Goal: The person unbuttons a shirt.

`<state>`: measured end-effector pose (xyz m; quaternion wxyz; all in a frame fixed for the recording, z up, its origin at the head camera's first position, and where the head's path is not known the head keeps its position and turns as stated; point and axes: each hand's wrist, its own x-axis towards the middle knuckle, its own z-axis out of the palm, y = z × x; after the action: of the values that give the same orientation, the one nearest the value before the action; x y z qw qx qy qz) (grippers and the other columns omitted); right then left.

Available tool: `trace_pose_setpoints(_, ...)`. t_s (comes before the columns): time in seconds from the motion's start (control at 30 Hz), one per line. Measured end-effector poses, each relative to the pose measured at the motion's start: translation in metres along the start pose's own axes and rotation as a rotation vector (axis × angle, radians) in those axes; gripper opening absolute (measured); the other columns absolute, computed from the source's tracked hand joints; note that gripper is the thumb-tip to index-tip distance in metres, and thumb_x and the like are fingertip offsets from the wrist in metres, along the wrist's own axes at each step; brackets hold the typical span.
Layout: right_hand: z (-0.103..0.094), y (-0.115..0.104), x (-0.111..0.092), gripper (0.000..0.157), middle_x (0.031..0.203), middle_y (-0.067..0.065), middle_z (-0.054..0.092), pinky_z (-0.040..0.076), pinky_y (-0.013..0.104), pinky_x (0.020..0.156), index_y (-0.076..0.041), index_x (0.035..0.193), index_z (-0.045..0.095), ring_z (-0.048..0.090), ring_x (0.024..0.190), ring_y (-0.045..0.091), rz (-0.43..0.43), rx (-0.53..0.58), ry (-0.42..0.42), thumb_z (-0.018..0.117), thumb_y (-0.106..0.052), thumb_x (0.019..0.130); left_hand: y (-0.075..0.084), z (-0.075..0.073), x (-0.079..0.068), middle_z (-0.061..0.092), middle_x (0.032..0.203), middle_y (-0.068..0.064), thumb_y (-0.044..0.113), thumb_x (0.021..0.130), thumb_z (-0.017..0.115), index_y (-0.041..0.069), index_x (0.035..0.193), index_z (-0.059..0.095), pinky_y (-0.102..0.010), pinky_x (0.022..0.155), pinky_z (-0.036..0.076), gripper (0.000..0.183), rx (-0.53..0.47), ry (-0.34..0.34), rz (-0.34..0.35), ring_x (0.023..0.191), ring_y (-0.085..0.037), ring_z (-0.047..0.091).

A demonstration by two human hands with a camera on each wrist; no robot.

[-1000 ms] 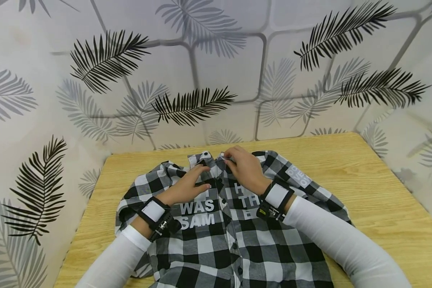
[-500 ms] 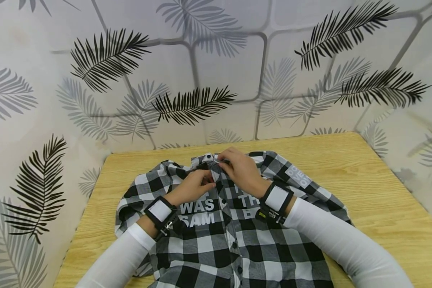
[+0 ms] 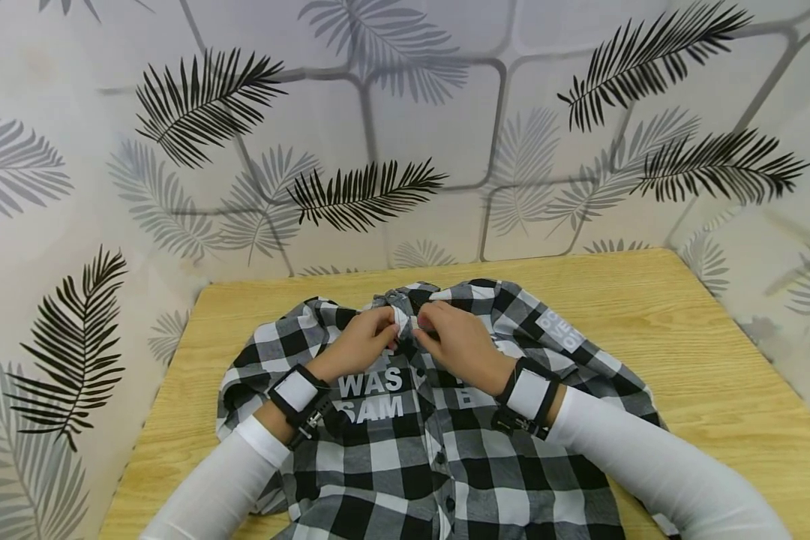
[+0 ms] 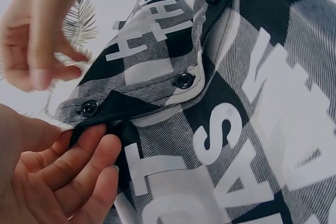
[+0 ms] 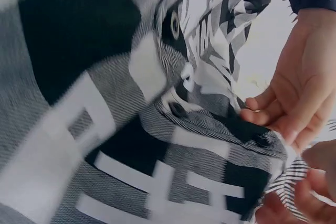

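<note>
checked shirt (image 3: pixel 378 457), front up on table (image 3: pixel 715 337); left hand (image 3: pixel 359 343) pinching its top front edge (image 4: pixel 128 113); right hand (image 3: pixel 462 349) loose-fingered, just beside the edge, grasping nothing; for neat work, edge probably best kept taut, button (image 4: pixel 89 109) facing up

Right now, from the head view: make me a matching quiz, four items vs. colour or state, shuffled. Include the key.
Column 1
1. checked shirt
2. table
3. person's sleeves
4. left hand

Column 2
A. plain white
B. pinching cloth near the collar
C. yellowish wood grain
D. printed with white lettering

Pairs: 1-D, 2-C, 3-A, 4-B
</note>
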<state>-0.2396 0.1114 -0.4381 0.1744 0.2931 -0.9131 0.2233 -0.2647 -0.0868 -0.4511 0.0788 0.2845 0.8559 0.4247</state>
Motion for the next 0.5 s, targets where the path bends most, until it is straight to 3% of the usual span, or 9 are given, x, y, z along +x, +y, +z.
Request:
trace_pose_setpoints(0.17, 0.007, 0.005, -0.001, 0.016, 0.07, -0.009, 0.054, 0.038, 0.023, 0.041, -0.02, 0.083, 0.06, 0.042, 0.051, 0.002, 0.108, 0.006, -0.119, 0.059, -0.036, 0.085, 0.005, -0.002, -0.003, 0.063, 0.079, -0.012, 0.014, 0.095, 0.04, 0.006, 0.088, 0.051, -0.035, 0.062, 0.048, 0.016, -0.048, -0.012, -0.01, 0.073, -0.021, 0.059)
trace_pose_setpoints(0.5, 0.014, 0.005, -0.002, 0.007, 0.067, -0.006, 0.056, 0.04, 0.025, 0.045, -0.019, 0.083, 0.061, 0.044, 0.051, 0.004, 0.088, 0.198, -0.15, 0.059, -0.024, 0.086, 0.006, -0.003, -0.007, 0.063, 0.083, -0.012, 0.02, 0.094, 0.045, 0.004, 0.086, 0.057, -0.033, 0.057, 0.044, 0.021, -0.117, -0.065, -0.002, 0.073, -0.021, 0.059)
